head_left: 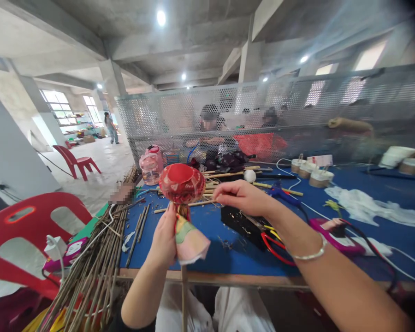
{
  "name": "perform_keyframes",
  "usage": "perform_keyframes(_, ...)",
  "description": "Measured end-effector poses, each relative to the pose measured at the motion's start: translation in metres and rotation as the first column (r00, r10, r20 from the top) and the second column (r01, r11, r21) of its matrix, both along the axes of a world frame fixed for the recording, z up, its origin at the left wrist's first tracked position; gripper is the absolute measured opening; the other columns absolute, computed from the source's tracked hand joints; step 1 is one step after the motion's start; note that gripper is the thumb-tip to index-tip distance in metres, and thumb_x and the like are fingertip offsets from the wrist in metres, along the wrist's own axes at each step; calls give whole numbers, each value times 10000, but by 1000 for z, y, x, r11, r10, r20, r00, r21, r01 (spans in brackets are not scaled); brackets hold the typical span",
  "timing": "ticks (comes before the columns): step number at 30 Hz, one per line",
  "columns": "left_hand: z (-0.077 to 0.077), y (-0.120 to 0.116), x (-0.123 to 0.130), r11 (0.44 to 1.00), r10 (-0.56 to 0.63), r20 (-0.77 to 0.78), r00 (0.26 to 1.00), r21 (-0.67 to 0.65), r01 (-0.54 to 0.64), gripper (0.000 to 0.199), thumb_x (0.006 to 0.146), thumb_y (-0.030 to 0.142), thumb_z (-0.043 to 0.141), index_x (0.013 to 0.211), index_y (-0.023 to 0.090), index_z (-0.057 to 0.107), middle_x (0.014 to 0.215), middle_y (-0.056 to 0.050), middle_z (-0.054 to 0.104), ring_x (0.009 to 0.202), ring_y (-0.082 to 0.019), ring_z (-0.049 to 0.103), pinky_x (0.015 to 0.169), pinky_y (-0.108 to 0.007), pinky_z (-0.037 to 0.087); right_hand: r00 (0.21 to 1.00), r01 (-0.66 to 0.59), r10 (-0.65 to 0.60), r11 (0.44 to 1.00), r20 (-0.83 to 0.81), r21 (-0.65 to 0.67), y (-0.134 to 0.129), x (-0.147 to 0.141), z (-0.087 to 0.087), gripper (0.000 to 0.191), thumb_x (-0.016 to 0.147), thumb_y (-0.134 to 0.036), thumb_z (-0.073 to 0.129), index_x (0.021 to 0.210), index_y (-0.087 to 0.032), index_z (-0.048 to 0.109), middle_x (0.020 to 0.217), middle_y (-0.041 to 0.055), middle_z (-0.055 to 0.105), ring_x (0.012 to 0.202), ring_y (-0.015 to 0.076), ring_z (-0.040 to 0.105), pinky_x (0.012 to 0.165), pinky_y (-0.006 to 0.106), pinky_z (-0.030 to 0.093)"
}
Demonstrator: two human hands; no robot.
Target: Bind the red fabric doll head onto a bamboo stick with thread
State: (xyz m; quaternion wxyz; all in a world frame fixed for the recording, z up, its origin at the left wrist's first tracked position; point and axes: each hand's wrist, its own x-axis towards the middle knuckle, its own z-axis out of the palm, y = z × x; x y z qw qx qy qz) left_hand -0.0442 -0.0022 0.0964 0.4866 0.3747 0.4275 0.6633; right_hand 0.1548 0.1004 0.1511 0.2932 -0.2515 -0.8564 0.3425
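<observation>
Thin stick [184, 299]: upright below the wrap, passing the front edge of the blue tabletop [235, 260], between the wearer's light trouser legs.
Stick bundle [100, 258]: lies along the tabletop's left edge, jutting past the front left corner.
Left hand [166, 235]: closed around the neck under the red bowl-shaped piece.
Wrap [192, 244]: pale green and pink, flaring out below that grip; cloth or paper, I cannot tell.
Red bowl-shaped piece [182, 182]: patterned, held up above the tabletop's front left part.
Red-handled scissors [276, 249]: near the front edge, right of centre, by a black tray [242, 226].
Magenta power strip [340, 240]: toward the front right corner.
Right hand [237, 193]: fingers loosely curled, just right of the red piece; whether it pinches anything, I cannot tell.
Blue glue gun [287, 196]: beyond the right wrist.
White ball [250, 176]: among pale rods, toward the back edge.
Pink bottle [151, 166]: at the back left corner.
Perforated metal screen [180, 115]: standing along the back edge, people behind it.
</observation>
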Motion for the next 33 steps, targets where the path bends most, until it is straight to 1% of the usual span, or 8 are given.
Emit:
perform_keyframes(4,6,-11,18,967,-229,142,963,-79,242,379,722,565,615,762,188,614,603,3,603,488,-117,528,465,-239,417,995,-15,20,998,96,-55,37,-2,9,315,765,-427,581,716,-132,680,665,13,636,596,121,542,594,257,415)
perform_keyframes(7,4,-2,51,926,-376,14,926,-25,377,387,749,556,596,795,174,630,554,23,565,464,-102,479,464,-227,397,989,-21,3,993,149,117,45,-14,54,264,750,-380,585,701,-145,695,610,-4,629,547,114,527,561,253,400)
perform_keyframes(10,5,18,72,924,-373,-55,926,63,376,362,810,516,540,938,194,644,759,-8,671,634,-143,584,619,-251,465,960,-42,-102,867,259,496,19,-21,108,181,722,-316,619,626,-179,690,521,-31,578,538,103,512,587,249,380)
perform_keyframes(13,13,35,71,941,-302,-170,938,108,322,343,840,479,511,973,198,657,952,-39,695,848,-188,615,768,-280,467,942,-61,-189,718,278,693,-30,-17,128,227,756,-299,585,564,-201,657,516,-22,574,583,119,540,606,252,378)
perform_keyframes(18,29,42,38,987,-109,-153,982,98,125,350,818,481,540,989,199,656,903,-39,702,813,-193,630,730,-285,478,946,175,-311,719,87,672,-63,9,82,238,824,-267,518,662,-194,677,636,25,655,588,144,560,577,274,392)
perform_keyframes(22,36,31,22,985,-132,-100,986,99,142,337,799,494,566,947,208,666,797,-8,684,672,-151,603,635,-252,464,898,435,-394,861,-196,264,-34,16,22,227,817,-337,547,743,-180,693,666,23,665,587,152,560,573,279,428)
perform_keyframes(27,30,17,16,960,-280,-58,958,-30,279,326,756,490,619,877,193,679,638,12,628,556,-133,544,550,-246,432,882,281,-327,943,-339,-179,-3,-2,-43,268,764,-417,616,766,-163,703,687,20,670,644,175,592,635,305,475)
perform_keyframes(33,8,18,5,808,-504,225,834,-219,547,335,732,472,656,669,150,590,496,40,502,398,-59,415,403,-170,337,916,200,-214,977,-340,-76,4,-10,-60,371,781,-460,614,985,-159,689,912,63,715,858,235,642,793,353,507)
